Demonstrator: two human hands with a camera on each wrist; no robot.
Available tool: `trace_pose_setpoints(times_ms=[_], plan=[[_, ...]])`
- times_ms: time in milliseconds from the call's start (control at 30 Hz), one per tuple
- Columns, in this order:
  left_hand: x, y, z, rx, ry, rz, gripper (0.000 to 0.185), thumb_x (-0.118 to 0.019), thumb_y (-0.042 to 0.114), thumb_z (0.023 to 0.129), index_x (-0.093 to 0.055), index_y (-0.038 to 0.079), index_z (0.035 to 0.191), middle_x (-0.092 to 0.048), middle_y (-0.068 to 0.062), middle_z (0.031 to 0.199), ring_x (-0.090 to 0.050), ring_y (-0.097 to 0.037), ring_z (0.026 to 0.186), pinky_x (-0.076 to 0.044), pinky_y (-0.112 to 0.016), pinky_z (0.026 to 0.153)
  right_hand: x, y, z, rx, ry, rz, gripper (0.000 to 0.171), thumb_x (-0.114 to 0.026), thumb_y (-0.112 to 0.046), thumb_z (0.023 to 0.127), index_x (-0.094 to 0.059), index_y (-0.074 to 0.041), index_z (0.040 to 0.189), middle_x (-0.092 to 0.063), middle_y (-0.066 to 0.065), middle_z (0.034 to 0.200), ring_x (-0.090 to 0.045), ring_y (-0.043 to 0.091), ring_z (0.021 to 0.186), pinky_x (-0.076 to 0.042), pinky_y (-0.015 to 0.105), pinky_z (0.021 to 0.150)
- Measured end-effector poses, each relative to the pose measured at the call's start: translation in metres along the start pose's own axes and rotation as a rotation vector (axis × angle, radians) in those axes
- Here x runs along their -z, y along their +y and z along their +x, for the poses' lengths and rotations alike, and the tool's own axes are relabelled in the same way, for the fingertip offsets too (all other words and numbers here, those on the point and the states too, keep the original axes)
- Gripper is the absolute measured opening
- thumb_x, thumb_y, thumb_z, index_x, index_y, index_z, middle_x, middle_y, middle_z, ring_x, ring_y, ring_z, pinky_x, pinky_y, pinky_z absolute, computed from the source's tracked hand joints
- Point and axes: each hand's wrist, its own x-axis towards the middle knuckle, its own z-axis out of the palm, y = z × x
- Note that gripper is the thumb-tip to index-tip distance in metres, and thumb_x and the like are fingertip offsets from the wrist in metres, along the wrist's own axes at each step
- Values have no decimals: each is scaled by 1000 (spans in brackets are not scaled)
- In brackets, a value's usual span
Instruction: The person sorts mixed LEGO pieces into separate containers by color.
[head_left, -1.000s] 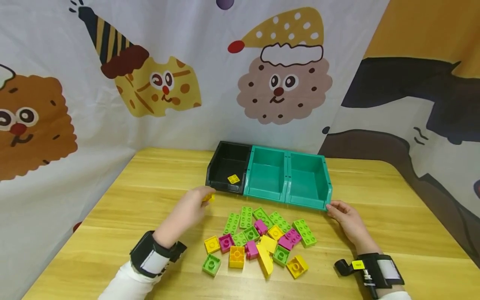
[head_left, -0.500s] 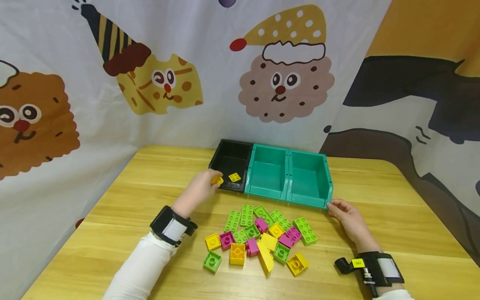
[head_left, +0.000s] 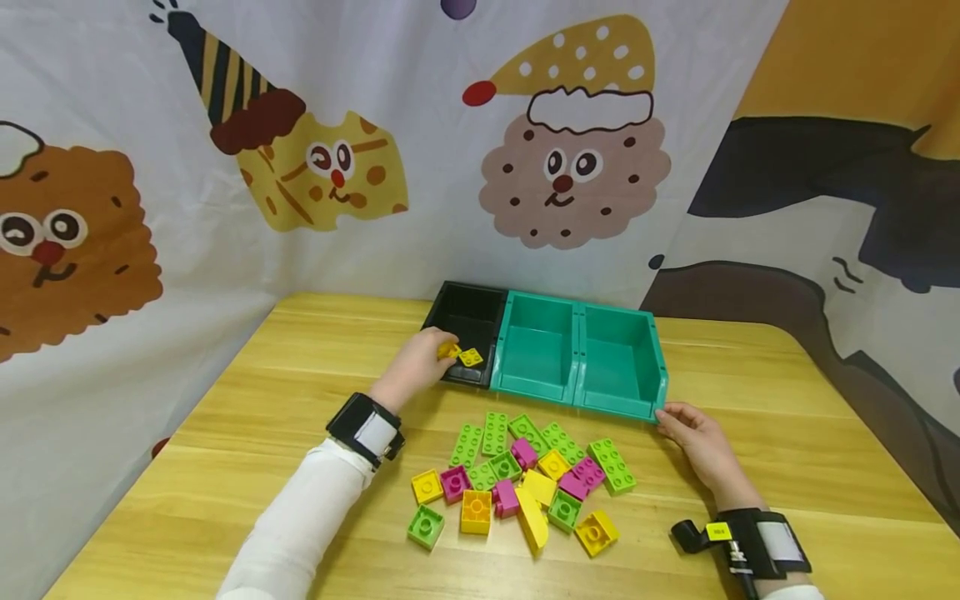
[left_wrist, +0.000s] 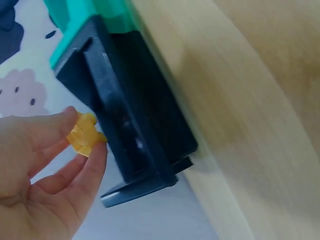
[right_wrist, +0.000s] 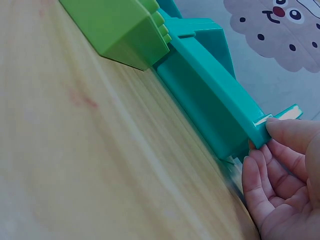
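My left hand (head_left: pixel 417 367) reaches over the front lip of the black bin (head_left: pixel 468 313) and pinches a small yellow brick (head_left: pixel 448 351) (left_wrist: pixel 85 135) between thumb and fingertips. Another yellow brick (head_left: pixel 471 357) lies on that bin's floor just to the right. My right hand (head_left: pixel 693 437) (right_wrist: pixel 285 195) holds the front right corner of the right teal bin (head_left: pixel 618 350) (right_wrist: pixel 210 100). A second teal bin (head_left: pixel 538 346) stands between the two. A heap of green, yellow and pink bricks (head_left: pixel 525 479) lies on the wooden table (head_left: pixel 247 400) between my hands.
A printed cartoon cloth (head_left: pixel 300 167) hangs behind the table and down its left side. A green brick (right_wrist: pixel 122 30) lies close to the teal bin in the right wrist view. Black wrist bands sit on both arms.
My left hand has carried the yellow brick forward from the table in front of the black bin to over its front lip. The right hand has stayed at the teal bin's corner.
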Motion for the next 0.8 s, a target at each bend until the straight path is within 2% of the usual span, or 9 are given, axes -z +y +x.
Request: trace_pose_setpoints(times_ms=[100, 267, 367, 567, 733, 800], plan=[[-4, -2, 5, -9, -8, 13, 32, -67, 7, 87, -62, -4, 117, -61, -20, 116, -59, -31, 109, -48, -40, 96, 0, 0, 0, 5, -2, 19, 25, -55, -26, 96, -59, -3, 105, -57, -19, 87, -57, -3, 85, -50, 13, 75], [-7, -3, 12, 15, -14, 25, 32, -66, 6, 87, -62, -4, 117, -61, -21, 116, -58, -31, 111, -47, -40, 97, 0, -1, 1, 8, 3, 23, 28, -55, -24, 97, -58, 2, 107, -57, -19, 86, -57, -3, 84, -50, 14, 75], [-10, -4, 16, 30, -26, 42, 32, -66, 6, 88, -63, -4, 118, -62, -20, 117, -58, -31, 111, -46, -40, 98, 0, -1, 1, 2, 4, 17, 28, -55, -25, 96, -59, 0, 106, -57, -20, 86, -57, -3, 84, -50, 13, 75], [-17, 0, 26, 117, -69, 56, 33, -64, 7, 90, -62, -2, 121, -62, -17, 121, -58, -29, 114, -46, -39, 99, 1, 0, -1, -14, 5, 21, 23, -56, -28, 96, -60, -7, 103, -57, -19, 87, -57, -3, 84, -49, 13, 75], [-22, 4, 35, 183, -30, 116, 28, -64, 3, 87, -66, -2, 114, -66, -17, 114, -62, -28, 107, -49, -39, 94, 1, -1, -2, -8, 6, 29, 16, -56, -27, 96, -61, -12, 101, -58, -20, 87, -58, -2, 84, -49, 13, 75], [-24, 5, 38, 204, -15, 155, 24, -62, 0, 85, -69, -2, 108, -68, -17, 107, -64, -28, 100, -51, -39, 89, 1, -2, -2, -6, 10, 31, 18, -57, -26, 96, -62, -10, 101, -58, -20, 87, -58, -2, 84, -49, 14, 74]])
